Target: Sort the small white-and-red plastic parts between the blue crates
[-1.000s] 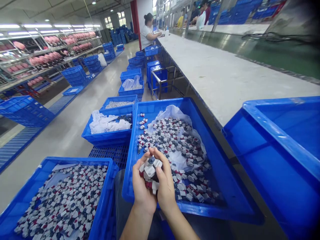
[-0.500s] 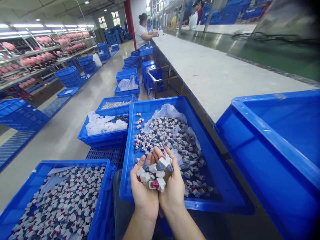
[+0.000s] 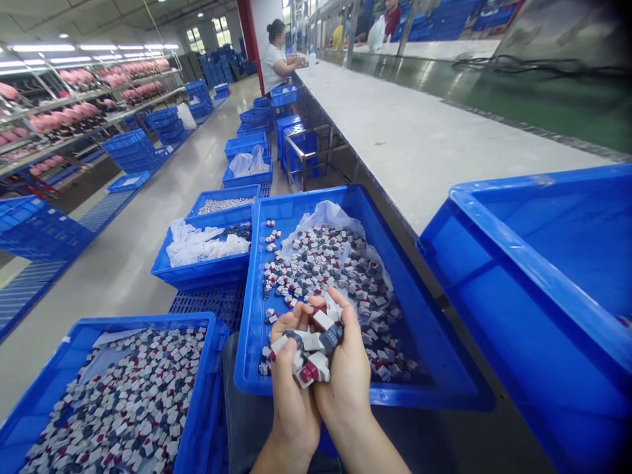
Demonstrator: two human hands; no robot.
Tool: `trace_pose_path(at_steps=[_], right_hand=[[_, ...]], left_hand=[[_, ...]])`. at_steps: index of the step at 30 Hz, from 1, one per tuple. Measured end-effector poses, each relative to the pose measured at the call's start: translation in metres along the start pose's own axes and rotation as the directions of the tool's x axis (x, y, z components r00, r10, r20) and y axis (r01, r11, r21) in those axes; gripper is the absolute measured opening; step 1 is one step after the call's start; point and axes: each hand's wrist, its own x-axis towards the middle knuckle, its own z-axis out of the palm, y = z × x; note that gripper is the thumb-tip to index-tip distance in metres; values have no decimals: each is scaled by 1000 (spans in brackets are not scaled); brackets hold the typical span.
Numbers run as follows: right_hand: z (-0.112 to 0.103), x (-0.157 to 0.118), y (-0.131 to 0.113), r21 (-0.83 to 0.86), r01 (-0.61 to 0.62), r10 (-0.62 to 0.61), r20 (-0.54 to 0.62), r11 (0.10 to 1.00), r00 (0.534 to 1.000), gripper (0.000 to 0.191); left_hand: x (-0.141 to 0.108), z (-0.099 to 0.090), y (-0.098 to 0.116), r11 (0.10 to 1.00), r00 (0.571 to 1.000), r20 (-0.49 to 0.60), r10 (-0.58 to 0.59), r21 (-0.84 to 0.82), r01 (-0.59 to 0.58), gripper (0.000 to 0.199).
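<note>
Cupped together over the near edge of the middle blue bin point(image 3: 424, 399), my left hand point(image 3: 293, 395) and my right hand point(image 3: 348, 375) hold a heap of small plastic pieces point(image 3: 312, 342), white, dark grey and dark red. The fingers of both hands curl up around the heap. Beneath and beyond them, the bin contains many similar pieces point(image 3: 340, 257) on a clear plastic bag. A second blue bin point(image 3: 148, 321) at the lower left is filled with the same kind of pieces.
A large blue bin point(image 3: 518, 263) stands at the right, beside a long white table point(image 3: 395, 125). More blue bins point(image 3: 207, 260) with plastic bags line the floor ahead. A person point(image 3: 276, 59) sits at the table's far end. Racks with pink items point(image 3: 69, 118) are at the left.
My hands have closed in more around the pieces, with the left thumb now over the heap. The left hand has shifted slightly right. The whole view has shifted slightly.
</note>
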Motion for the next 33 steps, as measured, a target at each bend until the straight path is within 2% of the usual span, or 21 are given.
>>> trace_pose_path(at_steps=[5,8,11,14,17,20,22,25,28,33], right_hand=[[0,-5,1,57,-11,6,82,998,997,32],[0,-12,4,55,73,-81,158,996,984,38],[0,-18,7,-7,193,-183,277,981,943,56],[0,-22,12,-161,242,-172,358,957,918,69],[1,-24,17,-236,245,-157,337,941,928,65],[4,-27,16,-167,178,-135,244,970,960,62],[6,-29,13,-106,98,-79,169,990,982,60],[8,-32,6,-59,22,-17,90,998,996,58],[10,-36,-2,-47,26,-23,62,999,998,58],[9,-43,-8,1,93,-93,90,996,992,57]], left_hand=[[-2,-5,1,993,998,18,60,105,-62,38],[2,0,9,988,996,71,53,138,-62,36],[9,7,20,991,996,82,16,128,-27,34],[13,14,31,993,1000,3,1,116,-1,34],[11,19,39,996,1000,-20,-17,92,19,30],[5,19,41,999,1000,-7,-30,34,30,26],[0,17,40,1000,999,52,-10,23,9,27],[-6,10,35,996,979,203,11,87,-29,31],[-9,4,33,987,939,341,33,136,-84,38],[-14,0,34,972,849,519,98,133,-194,40]])
